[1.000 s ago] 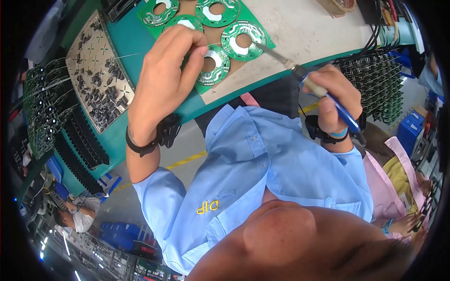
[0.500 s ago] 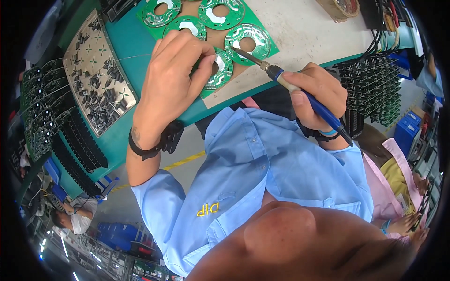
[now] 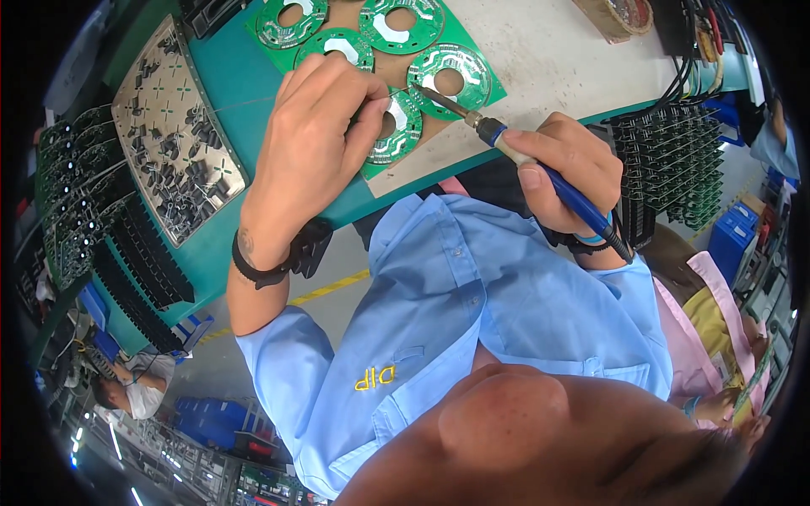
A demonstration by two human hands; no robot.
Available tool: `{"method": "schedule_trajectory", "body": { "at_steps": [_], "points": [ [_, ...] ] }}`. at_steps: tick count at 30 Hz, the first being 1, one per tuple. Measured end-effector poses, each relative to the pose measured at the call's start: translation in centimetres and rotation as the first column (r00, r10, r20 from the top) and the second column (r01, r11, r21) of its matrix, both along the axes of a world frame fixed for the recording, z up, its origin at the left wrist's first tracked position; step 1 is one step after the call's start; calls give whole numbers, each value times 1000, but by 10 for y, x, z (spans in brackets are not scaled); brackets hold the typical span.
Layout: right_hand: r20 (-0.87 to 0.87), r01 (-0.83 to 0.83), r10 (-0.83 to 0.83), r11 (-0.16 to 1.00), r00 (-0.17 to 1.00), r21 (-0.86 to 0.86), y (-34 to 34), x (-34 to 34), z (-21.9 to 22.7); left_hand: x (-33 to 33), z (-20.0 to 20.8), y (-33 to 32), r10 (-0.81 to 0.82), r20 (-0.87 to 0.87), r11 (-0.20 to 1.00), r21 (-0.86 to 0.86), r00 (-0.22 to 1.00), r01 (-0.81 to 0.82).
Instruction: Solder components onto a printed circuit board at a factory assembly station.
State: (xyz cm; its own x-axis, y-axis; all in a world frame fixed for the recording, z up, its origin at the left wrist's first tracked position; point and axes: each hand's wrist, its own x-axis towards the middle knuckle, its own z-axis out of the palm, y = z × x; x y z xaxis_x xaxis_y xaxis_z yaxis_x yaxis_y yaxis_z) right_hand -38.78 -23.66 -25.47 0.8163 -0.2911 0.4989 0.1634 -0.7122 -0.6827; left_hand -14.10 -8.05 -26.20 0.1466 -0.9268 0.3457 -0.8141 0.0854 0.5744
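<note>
We have the green circuit board [image 3: 422, 34] lying on the bench [image 3: 224, 76], with several round rings marked out in it, each with a hole in the middle. Our left hand [image 3: 316, 135] hangs over the board's left side, hiding part of it. Its thumb and first finger are pinched together on a thin wire [image 3: 395, 92], whose short end points toward the board's right-hand ring; the rest of the wire trails off to the left of the board. Our right hand [image 3: 574, 173], below and to the right of the board, has its fingers wrapped around the handle of a soldering iron [image 3: 509, 146]. The iron slants up to the left, and its tip sits at the left edge of that same ring, right by the wire's end. We cannot tell whether the two touch.

Left of the board we see a metal tray [image 3: 164, 101] scattered with small black parts [image 3: 198, 173], and beyond it, farther left of the board, a rack of green boards [image 3: 72, 194]. Black strips [image 3: 156, 253] lie below and left of the board. Right of the board stands a stack of circuit boards [image 3: 675, 160], and above and to its right is a brown box [image 3: 603, 21]. A co-worker in pink [image 3: 692, 337] is well apart, below and right of the board.
</note>
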Motion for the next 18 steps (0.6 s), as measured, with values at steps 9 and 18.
{"method": "schedule_trajectory", "body": {
  "at_steps": [9,18],
  "points": [
    [6,4,-4,1000,1000,-11,-1,-2,3,-3,4,-2,7,-6,1000,8,1000,-7],
    [59,20,-20,1000,998,-1,-4,-6,7,0,9,-5,15,17,1000,17,1000,-16]
  ]
}}
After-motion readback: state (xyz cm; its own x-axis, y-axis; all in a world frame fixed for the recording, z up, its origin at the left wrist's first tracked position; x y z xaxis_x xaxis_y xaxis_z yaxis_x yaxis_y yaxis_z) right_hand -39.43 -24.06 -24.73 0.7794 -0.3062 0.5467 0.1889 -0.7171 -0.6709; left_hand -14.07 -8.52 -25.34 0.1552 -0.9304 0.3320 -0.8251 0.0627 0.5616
